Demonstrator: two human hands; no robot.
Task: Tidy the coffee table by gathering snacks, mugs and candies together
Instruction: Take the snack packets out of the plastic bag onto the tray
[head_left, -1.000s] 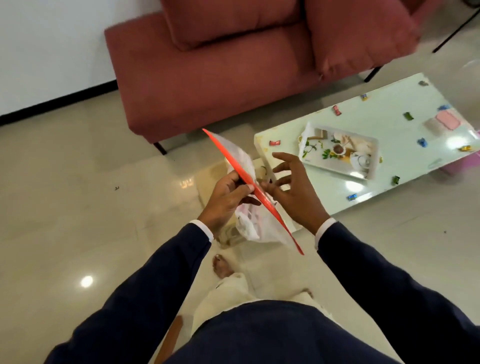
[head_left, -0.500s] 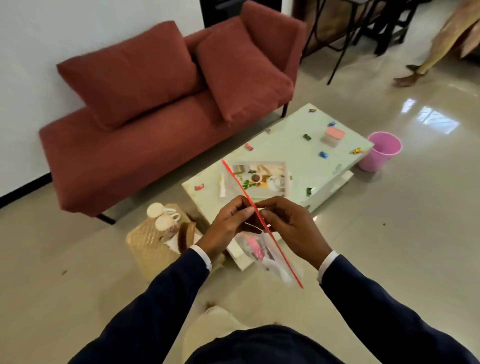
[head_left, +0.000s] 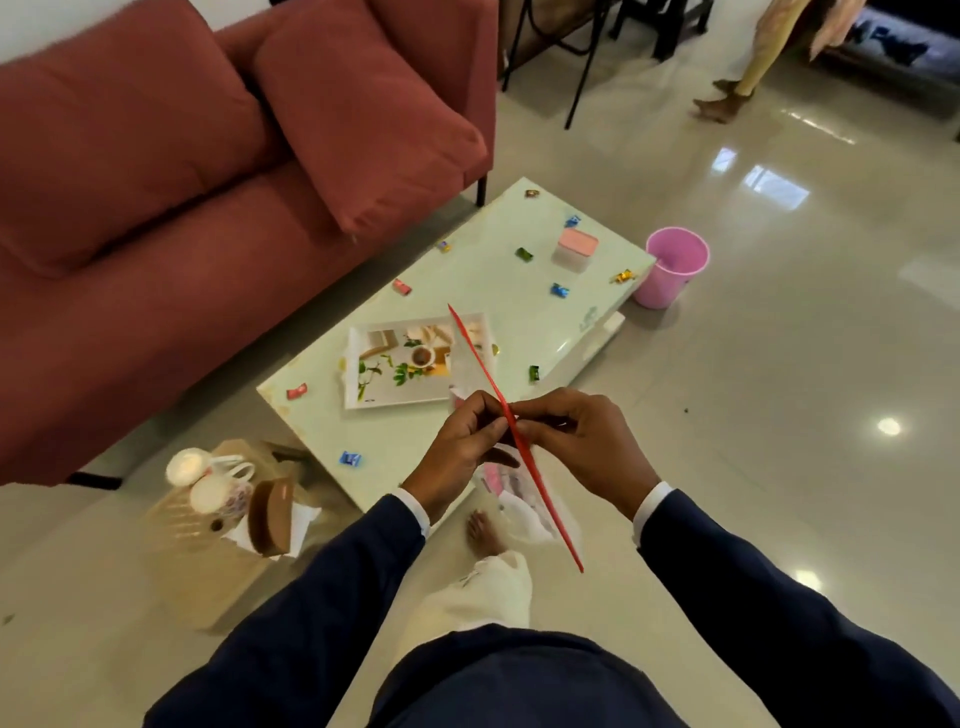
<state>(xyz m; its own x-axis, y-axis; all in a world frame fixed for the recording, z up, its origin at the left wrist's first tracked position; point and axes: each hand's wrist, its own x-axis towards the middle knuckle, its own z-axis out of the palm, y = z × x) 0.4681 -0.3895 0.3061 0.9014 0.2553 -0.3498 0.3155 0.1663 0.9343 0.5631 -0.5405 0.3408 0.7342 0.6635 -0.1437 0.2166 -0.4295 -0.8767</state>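
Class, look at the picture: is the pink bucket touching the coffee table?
Apart. In the head view, the pink bucket stands on the floor beyond the coffee table's far right corner, with a strip of bare floor visible between them.

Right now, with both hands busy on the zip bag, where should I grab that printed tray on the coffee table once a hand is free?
Probably the near long rim of the printed tray, from your side of the coffee table. It lies flat with a raised white edge all round, and nothing crowds that rim. The left hand is closer than the right hand.
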